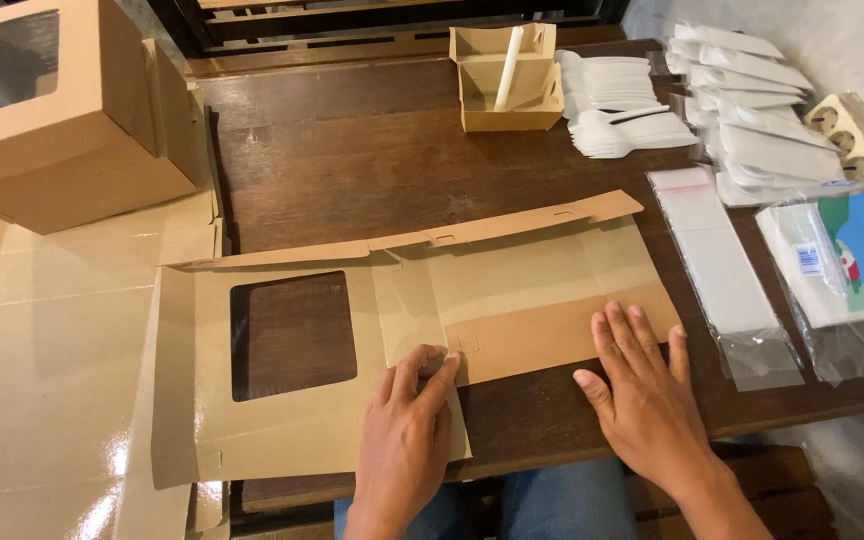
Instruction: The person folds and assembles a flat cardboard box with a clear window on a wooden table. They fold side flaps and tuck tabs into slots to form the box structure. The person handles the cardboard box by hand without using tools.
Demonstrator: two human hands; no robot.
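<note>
Forks (pixel 624 128), sleeves (pixel 727 275) nr flat box (pixel 512 290)

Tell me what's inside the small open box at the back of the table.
A white stick-like item leans upright inside the small box, against a cardboard divider. The box's front wall hides whatever lies on its floor.

Matt brown cardboard box blank (pixel 512 300), dark grainy wooden table (pixel 372 170), glossy plastic sleeves (pixel 732 290)

left hand (pixel 407 430) palm down, fingertips pinched together, right hand (pixel 642 390) flat, fingers spread, both forearms reaching forward
</note>
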